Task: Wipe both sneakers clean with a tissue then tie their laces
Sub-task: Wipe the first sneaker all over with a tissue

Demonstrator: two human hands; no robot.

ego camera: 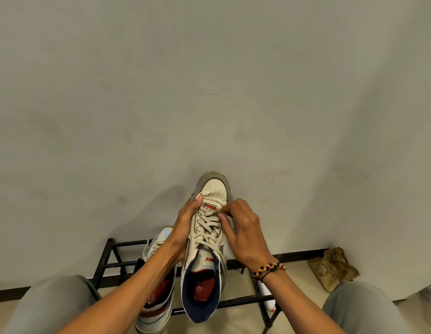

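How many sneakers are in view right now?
2. One sneaker is held up by the left hand and the right hand; the other sneaker sits lower left on the black rack, partly hidden.

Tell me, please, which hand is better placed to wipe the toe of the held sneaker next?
The right hand: it pinches the white tissue against the sneaker beside the laces. The left hand grips the sneaker's side and steadies it.
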